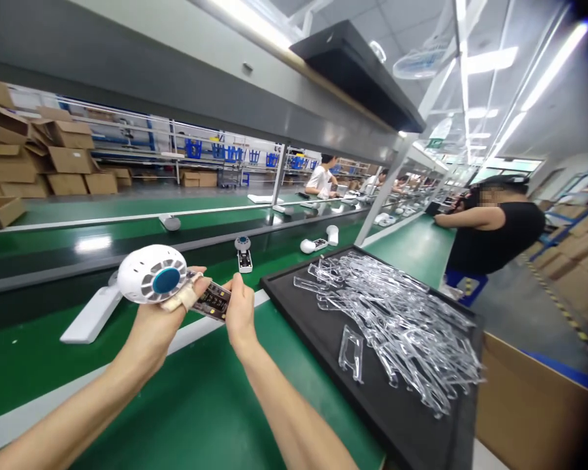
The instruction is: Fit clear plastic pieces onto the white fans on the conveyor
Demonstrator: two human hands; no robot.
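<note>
I hold a white handheld device (151, 274) above the bench, its round head to the left with a blue disc and grey vents. My left hand (154, 329) is closed around its neck, with a pale covering on the thumb. My right hand (240, 313) pinches the far end of the handle (212, 300), where a dark circuit board with yellow parts shows. To the right, a black tray (318, 346) bears a heap of clear plastic frames (396, 313); one clear frame (351, 354) lies apart near the tray's left side.
Behind my left hand lies a white handle (93, 314). More devices lie on the green line: an open one (244, 253), a white one (318, 244) and another (170, 222). A metal post (385, 189) and overhead shelf limit reach. A co-worker (497, 225) stands at right.
</note>
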